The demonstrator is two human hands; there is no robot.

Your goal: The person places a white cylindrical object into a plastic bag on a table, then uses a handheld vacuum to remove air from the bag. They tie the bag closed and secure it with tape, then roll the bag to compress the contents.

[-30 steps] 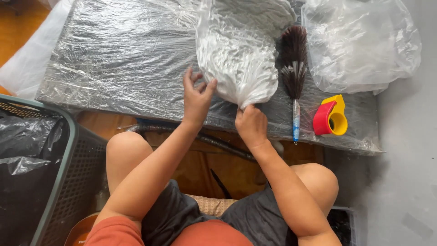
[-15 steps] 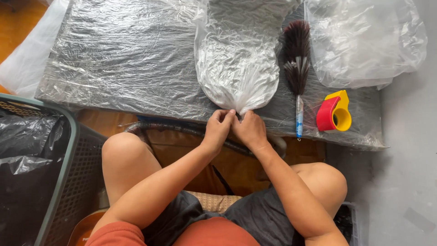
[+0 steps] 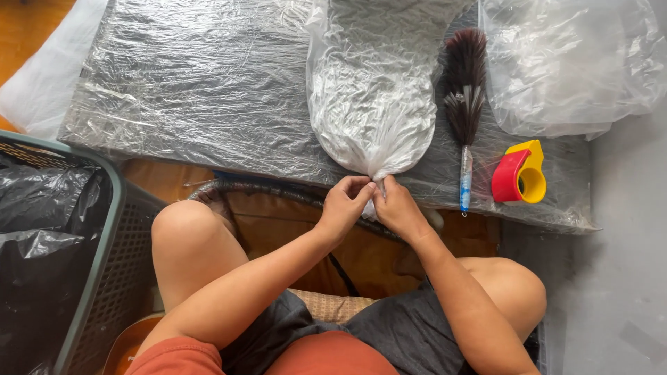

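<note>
Both the left hand [image 3: 345,205] and right hand [image 3: 397,207] pinch closed on the gathered neck of a filled, crinkled clear plastic bag [image 3: 372,104], apparently to keep it shut, while a dark feather duster [image 3: 464,97] and red-and-yellow tape dispenser [image 3: 519,173] lie right of the bag.

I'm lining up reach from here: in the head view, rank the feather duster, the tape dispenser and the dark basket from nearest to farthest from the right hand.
From the right hand:
1. Feather duster, just to its right on the wrapped board; its handle end is closest.
2. Tape dispenser, farther right, past the duster's handle.
3. Dark basket, far left, beyond the left knee.
</note>
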